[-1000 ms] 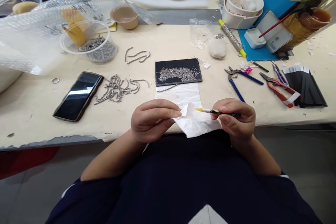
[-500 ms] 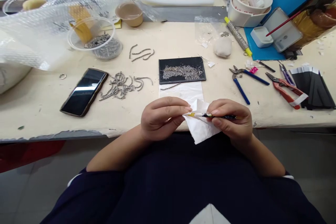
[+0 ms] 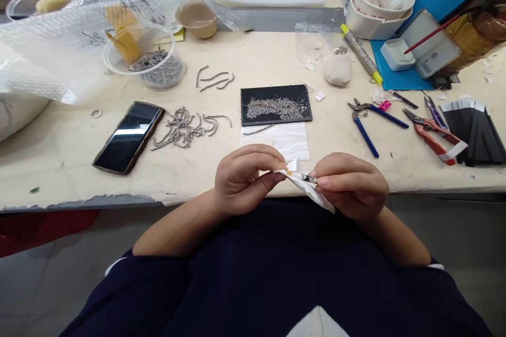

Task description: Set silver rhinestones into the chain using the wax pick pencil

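Note:
My left hand [image 3: 250, 179] pinches a folded white tissue [image 3: 313, 192] around the yellow tip of a slim pencil-like stick [image 3: 309, 178]. My right hand [image 3: 353, 184] grips the dark patterned shaft of that stick between thumb and fingers; its rear end is hidden behind the hand. Both hands are in front of the table edge, close together. Just beyond them a black tray [image 3: 276, 120] holds many tiny shiny stones. Under its near edge lies a flat white tissue [image 3: 276, 142] with a short dark chain piece [image 3: 259, 130] on it.
Left of the tray are a pile of silver chains [image 3: 184, 129], a phone [image 3: 128, 137] and a tub [image 3: 164, 73] of chains. To the right lie blue-handled pliers [image 3: 367, 134], red-handled cutters [image 3: 435, 137] and black strips [image 3: 472, 134]. A white lump [image 3: 338, 70] sits behind.
The tissue has folded down around the stick, so less of its tip shows. My right hand has turned and shifted slightly right, and its fingers now cover the stick's rear part.

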The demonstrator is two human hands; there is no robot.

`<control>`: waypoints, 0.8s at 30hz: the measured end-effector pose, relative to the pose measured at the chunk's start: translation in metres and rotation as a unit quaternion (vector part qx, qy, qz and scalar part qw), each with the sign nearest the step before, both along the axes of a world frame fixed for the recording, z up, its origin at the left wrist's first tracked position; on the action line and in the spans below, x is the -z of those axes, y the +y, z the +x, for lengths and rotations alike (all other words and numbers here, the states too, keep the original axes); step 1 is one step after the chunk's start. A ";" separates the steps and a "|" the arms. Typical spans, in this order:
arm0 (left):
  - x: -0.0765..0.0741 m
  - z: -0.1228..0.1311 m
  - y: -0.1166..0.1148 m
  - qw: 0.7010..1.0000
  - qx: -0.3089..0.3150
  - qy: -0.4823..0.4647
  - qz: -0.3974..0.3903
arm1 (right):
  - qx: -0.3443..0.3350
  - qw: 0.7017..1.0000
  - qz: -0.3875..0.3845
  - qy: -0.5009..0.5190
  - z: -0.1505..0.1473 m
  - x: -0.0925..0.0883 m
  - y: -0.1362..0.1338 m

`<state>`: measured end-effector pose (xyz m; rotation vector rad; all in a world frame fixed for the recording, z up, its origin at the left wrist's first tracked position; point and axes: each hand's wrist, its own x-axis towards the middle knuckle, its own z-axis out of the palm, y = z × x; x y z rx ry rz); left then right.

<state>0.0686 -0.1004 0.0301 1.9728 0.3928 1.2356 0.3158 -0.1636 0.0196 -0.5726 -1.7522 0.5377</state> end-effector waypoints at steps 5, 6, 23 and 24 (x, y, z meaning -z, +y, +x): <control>0.006 0.005 -0.005 0.996 0.013 -0.046 -0.082 | 0.016 0.990 0.110 -0.083 0.007 -0.004 0.004; 0.007 0.006 -0.007 0.994 0.015 -0.056 -0.096 | 0.021 0.988 0.120 -0.094 0.008 -0.005 0.004; 0.021 -0.007 0.018 0.988 -0.043 -0.126 -0.078 | 0.119 0.959 -0.130 0.223 0.005 0.022 -0.011; 0.021 -0.009 0.018 0.991 -0.040 -0.109 -0.069 | 0.119 0.958 -0.135 0.225 0.004 0.022 -0.011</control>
